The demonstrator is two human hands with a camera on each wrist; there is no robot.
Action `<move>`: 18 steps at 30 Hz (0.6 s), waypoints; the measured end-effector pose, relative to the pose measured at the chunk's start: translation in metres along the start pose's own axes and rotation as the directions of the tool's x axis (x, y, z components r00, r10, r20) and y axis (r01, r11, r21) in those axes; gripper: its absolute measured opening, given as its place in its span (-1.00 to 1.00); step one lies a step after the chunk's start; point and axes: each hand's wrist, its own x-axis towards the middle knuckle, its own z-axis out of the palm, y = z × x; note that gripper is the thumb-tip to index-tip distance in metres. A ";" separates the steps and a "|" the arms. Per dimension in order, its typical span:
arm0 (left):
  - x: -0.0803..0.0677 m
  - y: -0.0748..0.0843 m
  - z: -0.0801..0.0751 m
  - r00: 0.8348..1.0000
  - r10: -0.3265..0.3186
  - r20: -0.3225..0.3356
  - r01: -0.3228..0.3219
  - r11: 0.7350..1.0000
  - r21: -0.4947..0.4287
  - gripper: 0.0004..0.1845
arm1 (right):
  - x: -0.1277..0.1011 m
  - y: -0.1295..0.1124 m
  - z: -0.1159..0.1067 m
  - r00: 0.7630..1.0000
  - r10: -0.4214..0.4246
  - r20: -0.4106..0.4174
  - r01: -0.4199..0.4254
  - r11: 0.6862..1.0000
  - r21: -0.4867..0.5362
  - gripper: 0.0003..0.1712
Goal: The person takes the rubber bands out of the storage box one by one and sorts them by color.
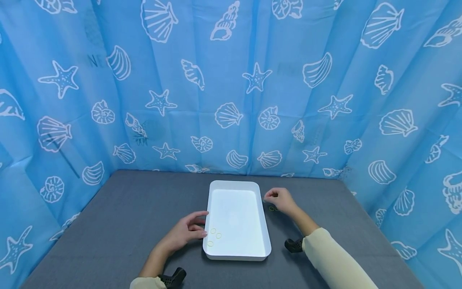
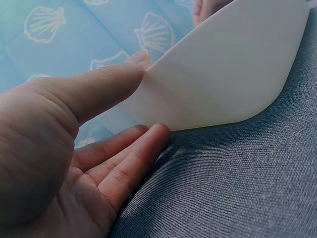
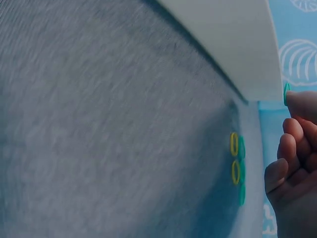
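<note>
A shallow white rectangular tray (image 1: 238,220) lies on the grey cloth, with three thin yellowish rings (image 1: 218,235) near its front left corner. My left hand (image 1: 184,235) is at the tray's left side. In the left wrist view, its thumb (image 2: 109,89) touches the rim and the fingertips rest against the lower outer wall. Just beyond the tray's right side, my right hand (image 1: 283,201) pinches a small green ring (image 3: 287,94) above the cloth. Below that hand lie two yellow rings (image 3: 234,144) and three green rings (image 3: 241,194), close together in two rows.
Grey cloth (image 1: 144,200) covers the table. A blue curtain (image 1: 231,92) with white shells and starfish hangs behind it and along both sides. Black wrist-worn devices (image 1: 294,245) show at both cream sleeves (image 1: 335,257).
</note>
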 end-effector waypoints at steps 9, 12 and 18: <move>-0.001 0.000 0.000 1.000 -0.002 0.002 0.002 1.000 -0.005 -0.28 | -0.006 0.020 -0.005 0.997 0.034 -0.068 -0.037 0.998 -0.053 -0.94; -0.001 0.000 0.000 1.000 -0.001 0.002 0.001 1.000 -0.005 -0.28 | -0.009 0.025 -0.006 0.993 0.063 -0.097 -0.069 0.995 -0.069 -0.94; 0.000 -0.001 -0.001 1.000 0.004 0.005 -0.004 1.000 -0.003 -0.29 | -0.017 0.034 -0.009 0.982 0.110 -0.154 -0.127 0.986 -0.108 -0.93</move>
